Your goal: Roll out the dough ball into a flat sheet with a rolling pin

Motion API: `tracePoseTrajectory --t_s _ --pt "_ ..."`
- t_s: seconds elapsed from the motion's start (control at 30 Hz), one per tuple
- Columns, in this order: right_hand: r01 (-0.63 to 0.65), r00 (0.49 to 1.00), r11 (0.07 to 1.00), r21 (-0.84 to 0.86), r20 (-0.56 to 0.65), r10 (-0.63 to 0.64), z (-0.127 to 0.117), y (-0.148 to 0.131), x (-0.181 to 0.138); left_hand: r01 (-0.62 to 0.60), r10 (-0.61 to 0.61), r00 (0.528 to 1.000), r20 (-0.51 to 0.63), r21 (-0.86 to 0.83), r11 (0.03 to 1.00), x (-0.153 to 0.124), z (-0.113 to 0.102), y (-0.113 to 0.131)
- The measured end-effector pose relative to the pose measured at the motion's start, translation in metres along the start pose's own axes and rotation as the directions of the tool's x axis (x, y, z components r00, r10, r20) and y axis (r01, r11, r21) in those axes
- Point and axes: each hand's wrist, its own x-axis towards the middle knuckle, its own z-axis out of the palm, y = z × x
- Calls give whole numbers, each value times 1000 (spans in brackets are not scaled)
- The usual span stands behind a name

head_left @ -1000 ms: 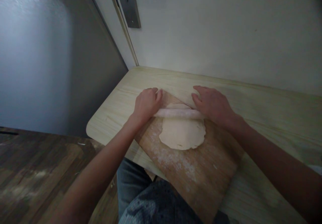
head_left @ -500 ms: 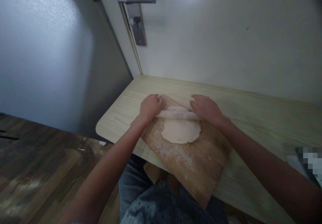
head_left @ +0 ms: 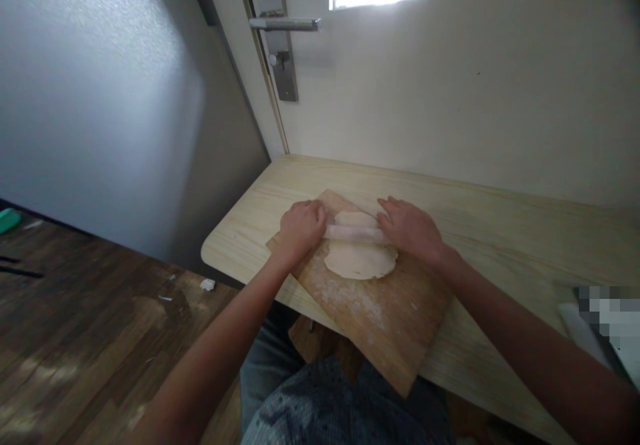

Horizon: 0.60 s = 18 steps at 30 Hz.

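A pale rolling pin (head_left: 356, 233) lies across a flat round of dough (head_left: 361, 261), nearer its far side. The left end of the pin is under my left hand (head_left: 303, 225), whose fingers are curled round it. My right hand (head_left: 410, 226) bears on the other end with its palm, thumb and some fingers stretched forward. Beneath the dough is a wooden board (head_left: 400, 325), set at an angle, dusted with flour on its near left part. Both ends of the pin are hidden by my hands.
The board rests on a light wooden table (head_left: 500, 231), its near corner jutting over the front edge. Behind stands a white door with a metal handle (head_left: 286, 25). A dark-edged, partly blurred object (head_left: 607, 331) lies at the right. White scraps (head_left: 207, 285) litter the floor.
The camera view has tilted up slightly, showing more of the door window. The pin sits slightly closer to me over the dough, with both hands still on it.
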Motion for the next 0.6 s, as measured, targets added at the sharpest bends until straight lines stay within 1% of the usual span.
tracePoseTrajectory --t_s 0.23,0.37,0.6 --pt "-30 991 997 -74 -130 21 3 -12 -26 -58 57 992 -111 -6 998 -22 -1 3" --pt "-23 982 997 -76 -186 9 2 -19 -40 -65 65 990 -124 -2 998 -34 -3 4" --pt "4 976 999 -52 -215 -15 -3 -27 -58 -76 75 990 -116 -8 997 -53 -8 5"
